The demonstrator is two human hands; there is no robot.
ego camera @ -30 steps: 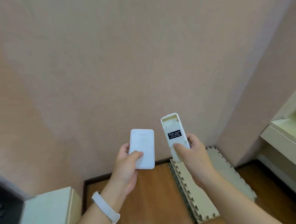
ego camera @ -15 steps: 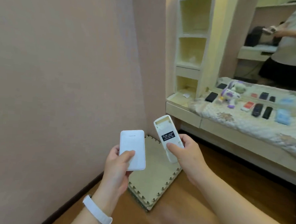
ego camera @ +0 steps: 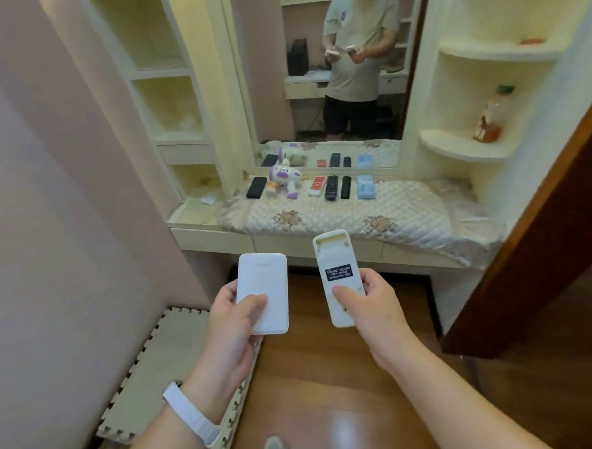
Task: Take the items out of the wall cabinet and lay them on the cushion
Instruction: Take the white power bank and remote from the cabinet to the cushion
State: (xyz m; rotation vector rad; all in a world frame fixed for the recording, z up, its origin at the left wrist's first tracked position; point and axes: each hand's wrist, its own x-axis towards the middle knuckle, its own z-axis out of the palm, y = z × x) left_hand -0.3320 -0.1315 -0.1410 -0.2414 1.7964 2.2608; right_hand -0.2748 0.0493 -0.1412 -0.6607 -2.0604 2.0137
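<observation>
My left hand (ego camera: 236, 327) grips a flat white power bank (ego camera: 263, 291), held upright in front of me. In my right hand (ego camera: 369, 307) is a white remote control (ego camera: 336, 274), back side up, showing a black label and an open battery slot. Ahead lies the quilted floral cushion (ego camera: 384, 215) on a low cream counter. On its far part rest a black phone (ego camera: 256, 187), a purple and white toy (ego camera: 285, 179), a red and white remote (ego camera: 316, 185), two black remotes (ego camera: 337, 187) and a light blue box (ego camera: 365, 186).
A mirror (ego camera: 330, 71) behind the cushion reflects a person. Cream shelves (ego camera: 152, 65) stand at the left and curved shelves with a bottle (ego camera: 490, 114) at the right. A brown door (ego camera: 542, 216) juts in on the right. Foam mats (ego camera: 163, 365) lean at the pink wall on the wooden floor.
The view has swung right from the bare pink wall to face the cushion and mirror. Both hands keep the same hold on the power bank and the remote.
</observation>
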